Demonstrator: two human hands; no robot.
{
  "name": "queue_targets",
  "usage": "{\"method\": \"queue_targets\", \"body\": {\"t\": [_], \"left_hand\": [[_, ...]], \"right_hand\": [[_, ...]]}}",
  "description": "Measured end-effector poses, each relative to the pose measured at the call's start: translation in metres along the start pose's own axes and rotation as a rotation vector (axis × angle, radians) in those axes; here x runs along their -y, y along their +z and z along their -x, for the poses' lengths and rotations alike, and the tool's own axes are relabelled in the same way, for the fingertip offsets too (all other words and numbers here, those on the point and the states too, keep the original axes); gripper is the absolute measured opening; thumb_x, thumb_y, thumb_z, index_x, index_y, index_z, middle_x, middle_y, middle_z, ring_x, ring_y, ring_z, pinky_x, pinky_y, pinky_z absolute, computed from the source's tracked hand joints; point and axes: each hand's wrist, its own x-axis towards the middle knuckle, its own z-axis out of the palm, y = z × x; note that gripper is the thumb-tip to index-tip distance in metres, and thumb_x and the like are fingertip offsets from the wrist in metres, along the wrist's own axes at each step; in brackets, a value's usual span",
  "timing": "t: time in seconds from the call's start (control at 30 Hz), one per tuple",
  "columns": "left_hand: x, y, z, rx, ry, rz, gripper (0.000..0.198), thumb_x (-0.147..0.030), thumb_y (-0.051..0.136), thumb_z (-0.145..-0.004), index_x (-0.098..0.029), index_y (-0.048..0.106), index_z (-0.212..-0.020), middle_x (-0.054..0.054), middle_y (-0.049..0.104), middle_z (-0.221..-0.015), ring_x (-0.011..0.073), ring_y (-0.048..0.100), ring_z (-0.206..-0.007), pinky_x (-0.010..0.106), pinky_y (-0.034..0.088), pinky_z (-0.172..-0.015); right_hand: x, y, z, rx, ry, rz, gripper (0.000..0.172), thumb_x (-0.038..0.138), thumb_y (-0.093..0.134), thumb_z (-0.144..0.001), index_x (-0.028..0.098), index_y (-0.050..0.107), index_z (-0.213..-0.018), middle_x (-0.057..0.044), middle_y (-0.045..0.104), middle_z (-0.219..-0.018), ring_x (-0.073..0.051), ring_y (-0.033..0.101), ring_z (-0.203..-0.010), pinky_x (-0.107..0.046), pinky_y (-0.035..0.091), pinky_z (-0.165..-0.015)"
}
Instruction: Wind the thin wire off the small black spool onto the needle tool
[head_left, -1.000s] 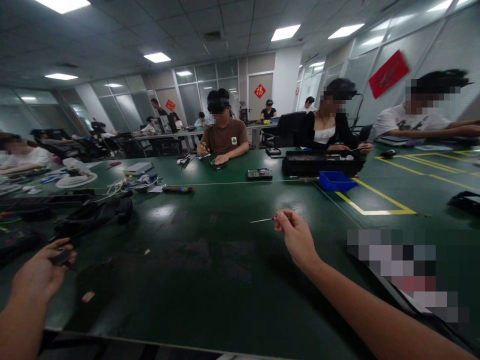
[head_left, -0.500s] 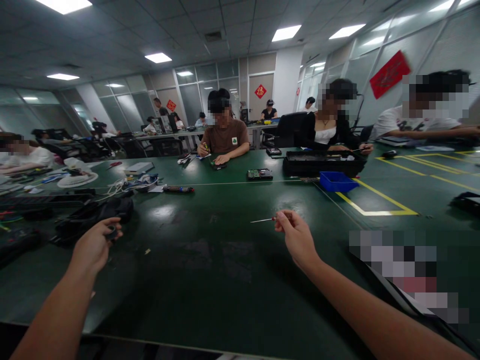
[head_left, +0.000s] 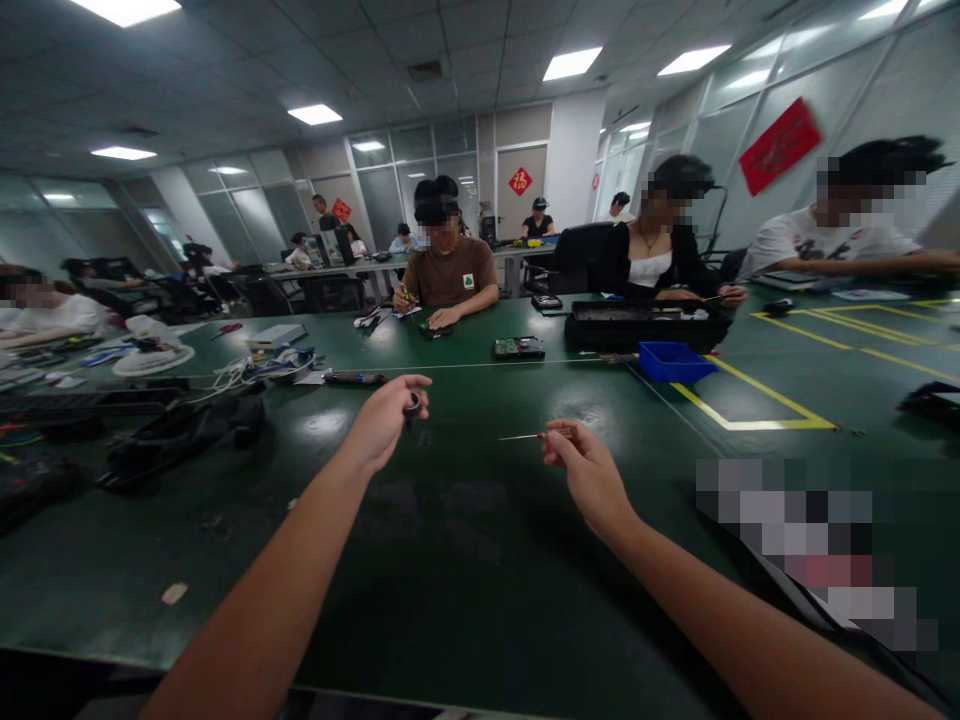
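Observation:
My left hand is raised over the green table, its fingers pinched round a small dark round part. My right hand hovers to the right of it, closed on a thin screwdriver whose metal shaft points left toward the left hand. A gap of about a hand's width lies between the shaft's tip and the dark part.
A black bag and cables lie at the left. A blue bin, a black tray and a circuit board sit farther back. Other people sit at work across the table and along both sides. Yellow tape marks the right.
My left hand has swung from the low left edge up to the middle of the table, carrying the small dark part close to the screwdriver. The right hand has barely moved.

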Motion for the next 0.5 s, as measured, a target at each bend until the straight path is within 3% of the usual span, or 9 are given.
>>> {"method": "queue_targets", "body": {"t": [0.13,0.23,0.37,0.5], "left_hand": [[0.013,0.046,0.011,0.186,-0.047,-0.106,0.032,-0.013,0.045,-0.071,-0.014,0.063,-0.098,0.003,0.058,-0.076,0.0143,0.054,-0.067,0.027,0.042,-0.067],[0.036,0.064,0.017,0.233,-0.037,-0.338,0.03,-0.015,0.043,-0.077,-0.015,0.064,-0.099,0.003,0.059,-0.076,0.0167,0.055,-0.07,0.03,0.043,-0.069],[0.069,0.064,0.02,0.238,0.115,-0.721,0.034,-0.019,0.039,-0.087,-0.02,0.064,-0.108,0.006,0.065,-0.091,0.0219,0.059,-0.087,0.038,0.044,-0.086],[0.088,0.055,0.021,0.328,0.145,-0.862,0.038,-0.019,0.049,-0.084,-0.023,0.06,-0.12,0.007,0.064,-0.113,0.027,0.056,-0.108,0.045,0.039,-0.101]], "right_hand": [[0.003,0.0,0.0,0.006,-0.031,0.069,0.035,0.049,0.059,-0.086,0.019,0.066,-0.101,-0.004,0.066,-0.08,-0.019,0.06,-0.072,-0.035,0.048,-0.071],[0.007,0.0,0.001,-0.001,-0.059,0.166,0.034,0.052,0.058,-0.087,0.019,0.068,-0.09,-0.003,0.065,-0.075,-0.019,0.06,-0.07,-0.033,0.046,-0.068],[0.012,0.0,0.003,0.001,-0.043,0.258,0.038,0.055,0.057,-0.087,0.02,0.065,-0.076,-0.001,0.06,-0.064,-0.017,0.055,-0.061,-0.03,0.042,-0.06],[0.011,0.0,0.005,0.037,-0.056,0.226,0.036,0.053,0.057,-0.088,0.02,0.063,-0.075,-0.001,0.062,-0.068,-0.016,0.056,-0.062,-0.03,0.043,-0.061]]}}
